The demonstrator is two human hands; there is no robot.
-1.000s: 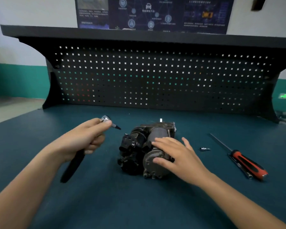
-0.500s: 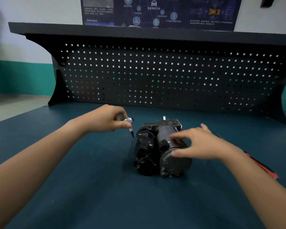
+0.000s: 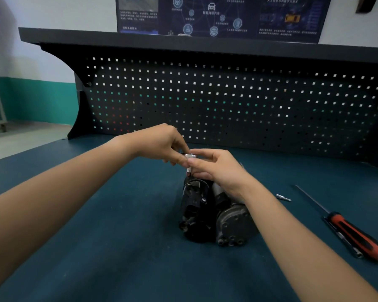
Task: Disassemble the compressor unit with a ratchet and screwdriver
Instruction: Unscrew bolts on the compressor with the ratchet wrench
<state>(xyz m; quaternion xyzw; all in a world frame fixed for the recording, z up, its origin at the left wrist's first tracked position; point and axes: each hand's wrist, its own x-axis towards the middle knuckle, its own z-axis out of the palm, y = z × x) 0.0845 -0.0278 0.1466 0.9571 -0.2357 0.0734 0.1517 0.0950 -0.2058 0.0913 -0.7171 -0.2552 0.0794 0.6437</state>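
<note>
The dark compressor unit [image 3: 214, 214] lies on the blue-green bench mat, its round grey end cap facing me. The ratchet's silver head [image 3: 190, 156] stands over the unit's far end, its bit pointing down onto the top. My left hand [image 3: 162, 142] grips the ratchet at the head; the handle is hidden behind that hand. My right hand [image 3: 216, 166] pinches the silver head and bit from the right, its wrist resting over the unit. The red and black screwdriver [image 3: 351, 234] lies on the mat at the right.
A small silver bit [image 3: 283, 197] lies on the mat between the unit and the screwdriver. A black pegboard back panel [image 3: 227, 101] with a shelf on top closes the bench at the rear. The bench's left edge [image 3: 20, 153] runs diagonally.
My left hand carried the ratchet rightward onto the far top of the unit. My right hand left the unit's body and came up to pinch the ratchet head.
</note>
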